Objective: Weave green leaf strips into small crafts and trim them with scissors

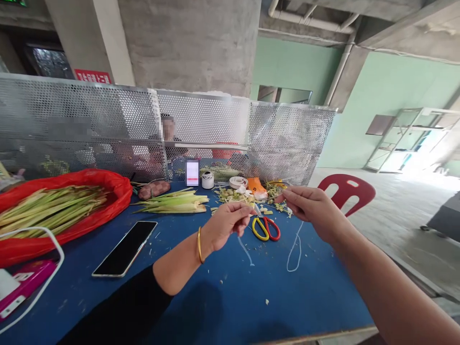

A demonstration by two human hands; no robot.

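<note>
My left hand, with a gold bangle on the wrist, is pinched above the blue table. A thin white thread trails from its fingers. Level with it on the other side, my right hand is pinched too, and a looped length of white thread hangs below it. Whether both lengths are one thread I cannot tell. Between the hands lie scissors with one yellow and one red handle, their blades partly hidden. Plant scraps are heaped behind the hands, beside a bundle of pale green stalks.
At left are a red plastic bag of long leaves, a dark-screened phone and a magenta box near a white cable. A perforated metal screen borders the table's back; a person sits beyond it. A red chair stands right.
</note>
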